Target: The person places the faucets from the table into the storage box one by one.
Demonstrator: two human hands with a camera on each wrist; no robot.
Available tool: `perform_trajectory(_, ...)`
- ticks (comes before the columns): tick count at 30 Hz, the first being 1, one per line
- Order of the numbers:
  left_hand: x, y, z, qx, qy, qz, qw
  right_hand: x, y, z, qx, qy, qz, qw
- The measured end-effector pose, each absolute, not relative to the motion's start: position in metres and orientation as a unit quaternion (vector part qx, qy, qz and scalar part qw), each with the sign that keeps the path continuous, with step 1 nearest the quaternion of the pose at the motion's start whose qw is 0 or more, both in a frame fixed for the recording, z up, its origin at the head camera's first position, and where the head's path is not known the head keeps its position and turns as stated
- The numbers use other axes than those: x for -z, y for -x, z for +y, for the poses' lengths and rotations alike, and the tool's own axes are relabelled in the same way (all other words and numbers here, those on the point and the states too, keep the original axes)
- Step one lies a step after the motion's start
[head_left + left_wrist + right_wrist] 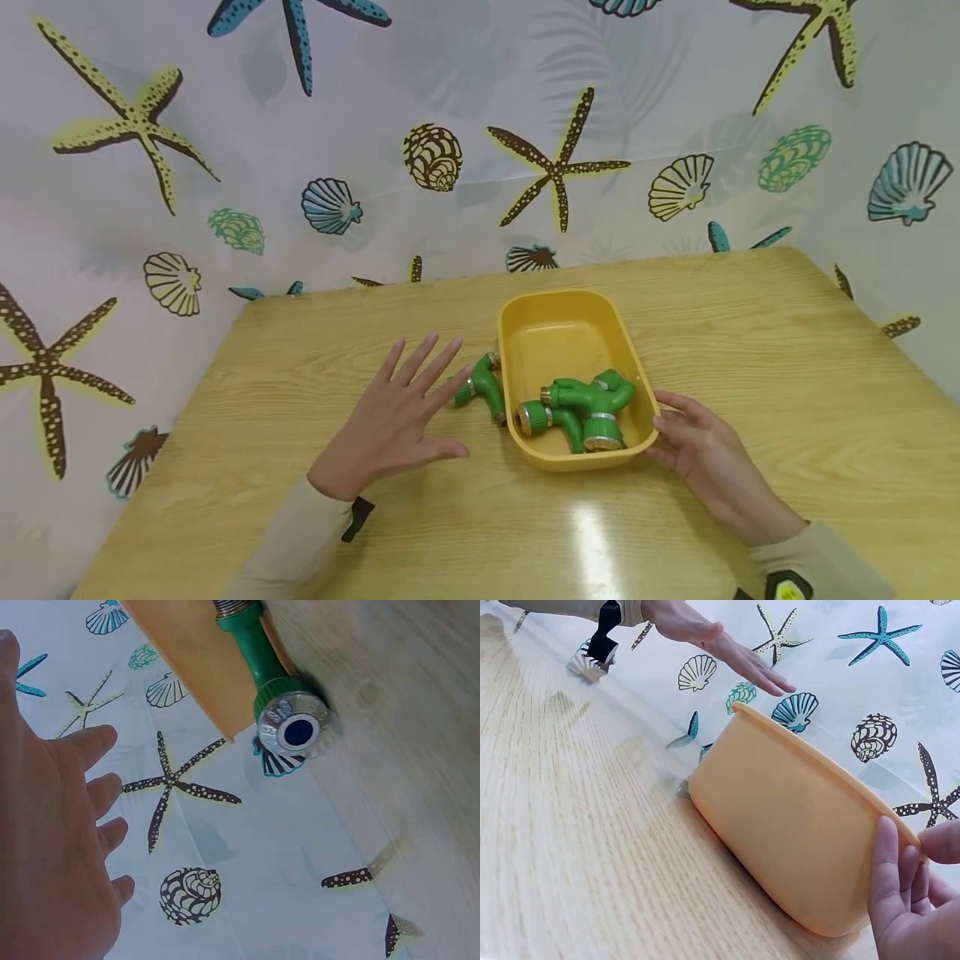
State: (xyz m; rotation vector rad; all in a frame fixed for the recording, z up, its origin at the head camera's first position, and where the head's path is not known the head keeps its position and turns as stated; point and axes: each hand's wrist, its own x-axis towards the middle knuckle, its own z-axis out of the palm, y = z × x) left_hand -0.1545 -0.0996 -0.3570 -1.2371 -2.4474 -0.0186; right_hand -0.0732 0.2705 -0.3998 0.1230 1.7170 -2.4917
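A yellow plastic tub (532, 457) sits on the table, tilted slightly in the head view. In its near end lie green Y-shaped hose splitters (592, 397) with silver rings and brass threads, overlapping one another. Another green splitter (483, 385) lies on the table against the tub's left side, its collar end (292, 727) large in the left wrist view. Fingers spread straight, my left hand (397, 417) hovers left of the tub and holds nothing. My right hand (712, 467) pinches the tub's near right rim, thumb over the edge and fingers outside, as the right wrist view (915, 900) shows.
The wood-grain table (337, 350) runs back to a white cloth (465, 75) printed with starfish and shells. That cloth also hangs along the left and right sides. A bright reflection lies on the table in front of the tub.
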Motion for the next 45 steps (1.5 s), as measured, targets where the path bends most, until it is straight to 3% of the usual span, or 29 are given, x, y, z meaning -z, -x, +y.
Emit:
perform_trajectory(9,0.38,0.153,-0.114,-0.005,0.429,-0.885,0.18,0.4,0.072,0.27,0.832,-0.031,0.551,0.056)
perform_trajectory(19,0.392,0.154,-0.121,0.005,0.406,-0.908,0.108,0.399,0.073,0.27,0.831,-0.039,0.551,0.059)
perform_trajectory(30,0.389,0.156,-0.121,0.008,0.4,-0.912,0.09,0.399,0.074,0.27,0.83,-0.04,0.553,0.06)
perform_trajectory(45,0.374,0.168,-0.099,0.068,0.396,-0.916,0.012,0.4,0.073,0.271,0.832,-0.028,0.551,0.06)
